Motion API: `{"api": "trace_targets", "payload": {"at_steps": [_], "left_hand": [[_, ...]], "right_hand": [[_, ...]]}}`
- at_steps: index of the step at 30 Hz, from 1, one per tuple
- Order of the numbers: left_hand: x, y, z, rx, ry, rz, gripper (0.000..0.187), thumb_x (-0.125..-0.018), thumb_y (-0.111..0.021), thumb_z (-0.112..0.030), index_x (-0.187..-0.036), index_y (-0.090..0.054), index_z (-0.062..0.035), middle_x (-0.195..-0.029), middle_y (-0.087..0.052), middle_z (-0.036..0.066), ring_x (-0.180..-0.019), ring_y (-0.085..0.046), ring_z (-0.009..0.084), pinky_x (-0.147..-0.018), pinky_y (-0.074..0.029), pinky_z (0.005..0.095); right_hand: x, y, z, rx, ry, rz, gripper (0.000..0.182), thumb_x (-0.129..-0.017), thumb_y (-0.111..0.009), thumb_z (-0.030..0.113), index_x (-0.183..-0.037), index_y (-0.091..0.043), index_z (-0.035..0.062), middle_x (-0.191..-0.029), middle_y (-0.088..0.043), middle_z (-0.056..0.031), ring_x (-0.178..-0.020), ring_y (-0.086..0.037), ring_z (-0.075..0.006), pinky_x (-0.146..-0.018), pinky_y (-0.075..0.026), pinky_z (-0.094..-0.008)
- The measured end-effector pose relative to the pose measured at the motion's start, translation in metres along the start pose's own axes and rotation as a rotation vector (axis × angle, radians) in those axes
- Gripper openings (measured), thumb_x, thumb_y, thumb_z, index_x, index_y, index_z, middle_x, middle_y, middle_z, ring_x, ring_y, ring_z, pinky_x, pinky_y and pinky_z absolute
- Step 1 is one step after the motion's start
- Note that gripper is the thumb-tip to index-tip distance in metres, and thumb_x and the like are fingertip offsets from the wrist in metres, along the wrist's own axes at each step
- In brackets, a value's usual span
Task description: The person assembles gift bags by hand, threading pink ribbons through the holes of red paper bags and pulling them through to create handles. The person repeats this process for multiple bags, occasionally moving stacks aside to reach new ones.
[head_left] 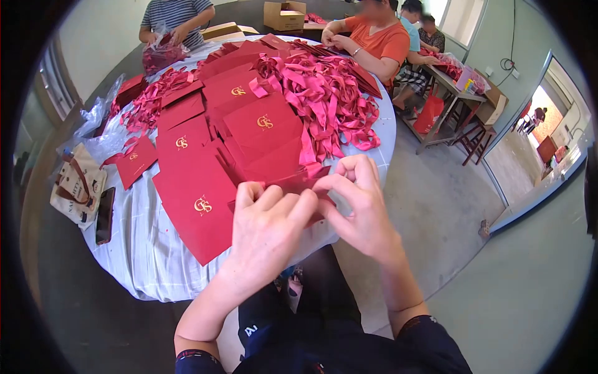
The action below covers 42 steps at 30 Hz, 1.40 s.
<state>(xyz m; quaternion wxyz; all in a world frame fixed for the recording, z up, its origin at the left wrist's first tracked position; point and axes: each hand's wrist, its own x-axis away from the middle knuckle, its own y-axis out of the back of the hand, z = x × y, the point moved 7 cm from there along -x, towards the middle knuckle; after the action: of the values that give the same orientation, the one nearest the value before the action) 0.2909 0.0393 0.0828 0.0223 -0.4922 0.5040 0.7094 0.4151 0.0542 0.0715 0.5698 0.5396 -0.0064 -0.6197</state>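
Observation:
In front of my body both hands are closed on the edge of a red paper bag [289,182], most of which is hidden behind the fingers. My left hand [268,218] has its fingers curled over the near edge, knuckles up. Thumb and fingers of my right hand [356,202] pinch the bag's right end, close beside the left fingertips. Just beyond lie flat red paper bags with gold lettering; the nearest bag [198,202] spreads out left of my left hand. A heap of pink-red ribbons [333,100] lies past my right hand.
A white cloth [140,249] covers the round table. A phone [104,215] and a cloth pouch [80,187] lie at its left edge, near clear plastic [109,140]. Several people work beyond; one in orange [380,47] sits across the table. A side table [451,90] stands right.

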Motion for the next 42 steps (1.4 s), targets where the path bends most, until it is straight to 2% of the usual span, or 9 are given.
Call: {"api": "trace_targets", "payload": {"at_steps": [5, 10, 12, 18, 24, 28, 30, 34, 42], "left_hand": [[0.01, 0.0, -0.015, -0.056, -0.03, -0.025, 0.013, -0.078, -0.063, -0.019, -0.082, -0.053, -0.0109, -0.063, -0.045, -0.001, -0.063, -0.049, 0.0153, -0.068, -0.036, 0.0339], [0.026, -0.003, -0.034, -0.082, -0.03, -0.045, 0.014, -0.068, -0.063, -0.008, -0.079, -0.053, -0.006, -0.062, -0.043, 0.0, -0.061, -0.045, 0.0143, -0.066, -0.034, 0.0316], [0.028, -0.002, -0.036, -0.114, -0.005, -0.084, 0.013, -0.068, -0.062, -0.007, -0.077, -0.052, -0.0061, -0.061, -0.043, 0.0, -0.061, -0.044, 0.014, -0.066, -0.034, 0.0313], [0.036, -0.01, -0.048, -0.149, -0.012, -0.084, 0.011, -0.07, -0.061, -0.007, -0.074, -0.051, -0.0072, -0.061, -0.043, 0.0, -0.061, -0.045, 0.0137, -0.068, -0.034, 0.0304], [0.04, -0.016, -0.055, -0.175, 0.021, -0.04, 0.01, -0.071, -0.06, -0.007, -0.075, -0.051, -0.0077, -0.061, -0.042, 0.001, -0.061, -0.044, 0.0136, -0.069, -0.035, 0.0298], [0.04, -0.015, -0.056, -0.204, 0.013, -0.057, 0.01, -0.07, -0.059, -0.008, -0.077, -0.052, -0.0065, -0.061, -0.041, 0.001, -0.061, -0.044, 0.0136, -0.068, -0.035, 0.03], [0.037, -0.014, -0.052, -0.18, 0.018, -0.015, 0.013, -0.069, -0.061, -0.009, -0.08, -0.054, -0.0064, -0.066, -0.046, 0.001, -0.063, -0.045, 0.0141, -0.068, -0.035, 0.0305], [0.032, -0.017, -0.047, -0.032, -0.01, 0.121, 0.02, -0.069, -0.061, -0.01, -0.088, -0.057, -0.0055, -0.07, -0.05, 0.002, -0.068, -0.049, 0.0157, -0.071, -0.035, 0.033], [0.012, -0.004, -0.02, 0.016, 0.009, 0.07, 0.018, -0.067, -0.061, -0.009, -0.083, -0.055, -0.0054, -0.062, -0.048, 0.002, -0.067, -0.05, 0.0182, -0.07, -0.037, 0.034]], "right_hand": [[-0.012, 0.005, 0.004, -0.197, 0.099, 0.311, 0.02, -0.069, -0.072, 0.001, -0.088, -0.067, 0.0041, -0.095, -0.043, -0.0073, -0.092, -0.044, -0.0211, -0.08, -0.038, -0.031], [-0.017, 0.004, -0.001, -0.39, 0.052, 0.517, 0.013, -0.073, -0.071, 0.005, -0.086, -0.068, 0.0055, -0.095, -0.042, -0.0065, -0.094, -0.043, -0.0214, -0.081, -0.037, -0.0318], [-0.018, 0.01, 0.017, -0.08, 0.199, 0.543, 0.009, -0.075, -0.072, 0.01, -0.083, -0.069, 0.0086, -0.094, -0.042, -0.0069, -0.093, -0.042, -0.0226, -0.082, -0.036, -0.033], [-0.017, 0.006, 0.024, -0.02, 0.223, 0.685, 0.008, -0.072, -0.071, 0.014, -0.075, -0.067, 0.0077, -0.093, -0.045, -0.0104, -0.092, -0.043, -0.0271, -0.081, -0.036, -0.036], [-0.003, 0.001, 0.026, 0.188, 0.301, 0.648, 0.009, -0.069, -0.071, 0.015, -0.074, -0.066, 0.009, -0.092, -0.045, -0.0086, -0.092, -0.044, -0.0263, -0.076, -0.036, -0.0359], [0.0, 0.004, 0.022, 0.073, 0.281, 0.562, 0.008, -0.072, -0.07, 0.013, -0.074, -0.065, 0.0085, -0.091, -0.044, -0.0079, -0.087, -0.044, -0.0243, -0.077, -0.036, -0.0354], [-0.003, 0.007, 0.008, -0.184, 0.024, 0.501, 0.006, -0.077, -0.068, 0.008, -0.075, -0.062, 0.0069, -0.091, -0.042, -0.0076, -0.086, -0.044, -0.0207, -0.078, -0.037, -0.0329], [-0.012, 0.012, -0.004, -0.319, -0.034, 0.35, 0.006, -0.08, -0.065, 0.003, -0.079, -0.059, 0.0039, -0.092, -0.041, -0.006, -0.088, -0.043, -0.0165, -0.079, -0.037, -0.0285], [-0.043, 0.01, -0.06, -0.955, -0.283, 0.086, 0.004, -0.088, -0.058, 0.006, -0.089, -0.055, 0.0023, -0.092, -0.047, -0.0038, -0.09, -0.051, -0.0125, -0.084, -0.041, -0.0277]]}}
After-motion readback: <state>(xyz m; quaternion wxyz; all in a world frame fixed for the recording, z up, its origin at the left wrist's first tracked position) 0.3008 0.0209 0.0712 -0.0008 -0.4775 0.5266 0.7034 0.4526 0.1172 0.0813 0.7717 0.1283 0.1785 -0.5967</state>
